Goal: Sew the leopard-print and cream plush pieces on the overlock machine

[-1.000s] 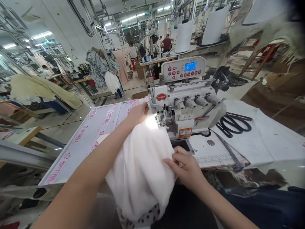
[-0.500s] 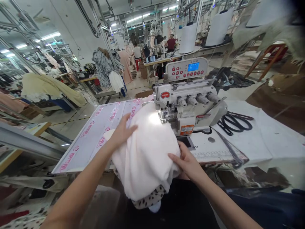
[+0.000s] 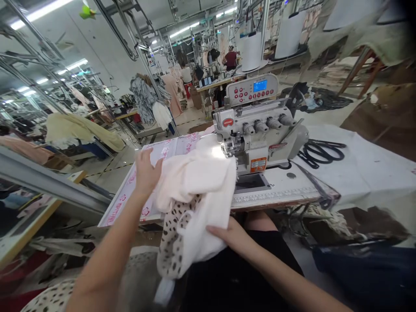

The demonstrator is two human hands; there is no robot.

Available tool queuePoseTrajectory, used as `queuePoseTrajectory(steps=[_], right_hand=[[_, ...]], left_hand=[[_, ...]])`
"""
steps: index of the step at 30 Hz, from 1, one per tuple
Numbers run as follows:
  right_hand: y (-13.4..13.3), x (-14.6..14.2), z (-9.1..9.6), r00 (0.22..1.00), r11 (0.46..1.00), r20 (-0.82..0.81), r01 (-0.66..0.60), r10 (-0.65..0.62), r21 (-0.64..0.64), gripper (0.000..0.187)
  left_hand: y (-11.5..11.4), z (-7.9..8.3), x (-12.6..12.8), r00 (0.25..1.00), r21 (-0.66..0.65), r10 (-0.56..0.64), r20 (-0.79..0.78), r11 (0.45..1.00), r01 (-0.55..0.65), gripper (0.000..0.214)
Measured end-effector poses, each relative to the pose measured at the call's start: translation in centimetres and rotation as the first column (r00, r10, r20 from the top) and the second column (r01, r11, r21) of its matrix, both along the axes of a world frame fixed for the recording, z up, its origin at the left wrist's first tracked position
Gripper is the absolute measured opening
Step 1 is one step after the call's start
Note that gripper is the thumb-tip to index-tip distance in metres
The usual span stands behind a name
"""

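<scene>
A white fleecy garment (image 3: pixel 198 182) with a spotted lining (image 3: pixel 173 236) lies bunched in front of the overlock sewing machine (image 3: pixel 260 134), spilling over the table's front edge. My left hand (image 3: pixel 145 170) grips the cloth's upper left edge, fingers closed on it. Below the table edge, my right hand (image 3: pixel 229 236) holds the lower part of the same garment, the fingers curled round the fabric. The cloth's far end reaches the lit presser foot (image 3: pixel 231 147).
Black scissors (image 3: pixel 320 151) lie on the white cloth-covered table (image 3: pixel 364 173) right of the machine. A grey extension board with pink print (image 3: pixel 130 190) lies to the left. Racks of garments, other machines and people stand behind.
The garment was pulled back from the machine toward me and turned, showing the spotted lining. My left hand moved left to its edge; my right hand dropped below the table edge.
</scene>
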State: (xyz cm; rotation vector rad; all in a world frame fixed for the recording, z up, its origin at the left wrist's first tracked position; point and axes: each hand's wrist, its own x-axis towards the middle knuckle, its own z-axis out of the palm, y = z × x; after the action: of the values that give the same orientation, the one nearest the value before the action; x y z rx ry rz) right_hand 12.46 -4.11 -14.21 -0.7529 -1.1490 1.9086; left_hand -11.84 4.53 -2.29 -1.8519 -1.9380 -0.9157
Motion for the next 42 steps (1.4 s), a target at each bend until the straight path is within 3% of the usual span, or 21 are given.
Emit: queuePoseTrajectory(steps=[3,5,6,8,10,14,19,22,25,27,29,30,31,33,35,36,39,42], right_hand=[[-0.3,1.4,-2.1,0.977,0.979,0.091,0.182,-0.191,0.096,0.043],[-0.7,2.6,-2.7,0.945,0.939,0.068,0.308,-0.321,0.154,0.054],[-1.0,3.0,-2.7,0.932,0.923,0.05,0.345,-0.358,0.172,0.06],[-1.4,3.6,-2.7,0.921,0.907,0.044,0.371,-0.386,0.201,0.065],[-1.8,3.7,-2.5,0.913,0.894,0.068,0.375,-0.401,0.244,0.061],[-2.1,3.3,-2.5,0.917,0.898,0.013,0.386,-0.398,0.211,0.051],[-2.1,3.8,-2.3,0.959,0.96,-0.039,0.281,-0.281,-0.008,0.054],[-2.1,4.6,-2.3,0.972,0.972,0.008,0.233,-0.233,-0.022,0.052],[-2.1,5.1,-2.5,0.962,0.962,0.015,0.271,-0.271,-0.003,0.053],[-2.2,5.0,-2.8,0.969,0.97,0.033,0.243,-0.243,0.016,0.048],[-2.2,4.8,-3.0,0.983,0.985,0.069,0.165,-0.168,0.048,0.039],[-2.2,4.7,-3.1,0.987,0.99,0.093,0.124,-0.13,0.07,0.035],[-2.2,4.6,-3.2,0.988,0.992,0.117,0.089,-0.099,0.09,0.032],[-2.3,4.5,-3.3,0.986,0.992,0.156,0.042,-0.06,0.12,0.029],[-2.5,4.5,-3.4,0.983,0.99,0.179,0.014,-0.039,0.138,0.029],[-2.6,4.5,-3.4,0.981,0.99,0.19,0.002,-0.03,0.144,0.029],[-3.2,4.4,-3.3,0.977,0.988,0.211,-0.029,-0.003,0.152,0.03],[-3.9,4.4,-2.9,0.976,0.988,0.216,-0.03,-0.003,0.149,0.032]], left_hand=[[-5.8,-3.3,5.0,0.974,0.101,-0.203,0.101,0.976,0.193,0.026],[-9.2,-6.6,7.6,0.907,0.035,-0.413,0.079,0.911,0.411,0.024],[-10.1,-8.0,8.3,0.893,-0.006,-0.439,0.099,0.897,0.442,0.026],[-10.3,-10.1,8.5,0.918,-0.077,-0.378,0.123,0.918,0.389,0.036],[-8.8,-11.0,7.5,0.961,-0.105,-0.254,0.109,0.958,0.266,0.05],[-3.5,-10.3,5.4,0.986,-0.06,-0.148,0.075,0.986,0.152,0.066],[1.7,-8.7,4.4,0.947,-0.147,-0.253,0.196,0.948,0.284,0.035],[1.8,-6.6,2.9,0.931,-0.169,-0.275,0.241,0.933,0.319,0.034],[0.2,-2.6,0.7,0.917,-0.274,-0.288,0.275,0.891,0.362,0.038],[-0.9,0.5,-1.0,0.908,-0.478,-0.305,0.289,0.775,0.413,0.038],[-1.4,3.0,-2.6,0.921,-0.617,-0.282,0.268,0.684,0.388,0.037],[-1.5,3.7,-3.4,0.946,-0.632,-0.249,0.207,0.704,0.324,0.036],[-1.5,4.1,-4.0,0.975,-0.595,-0.194,0.109,0.773,0.22,0.035],[-1.6,3.7,-4.7,0.993,-0.359,-0.024,-0.112,0.933,-0.018,0.03],[-1.9,2.1,-4.2,0.978,-0.081,0.089,-0.188,0.991,-0.105,0.026],[-2.1,1.1,-3.4,0.984,-0.014,0.068,-0.164,0.997,-0.071,0.025],[-2.3,-2.3,0.3,0.995,-0.007,-0.098,0.003,0.995,0.098,0.033],[-1.4,-4.5,3.6,0.974,-0.094,-0.148,0.169,0.982,0.166,0.047]])
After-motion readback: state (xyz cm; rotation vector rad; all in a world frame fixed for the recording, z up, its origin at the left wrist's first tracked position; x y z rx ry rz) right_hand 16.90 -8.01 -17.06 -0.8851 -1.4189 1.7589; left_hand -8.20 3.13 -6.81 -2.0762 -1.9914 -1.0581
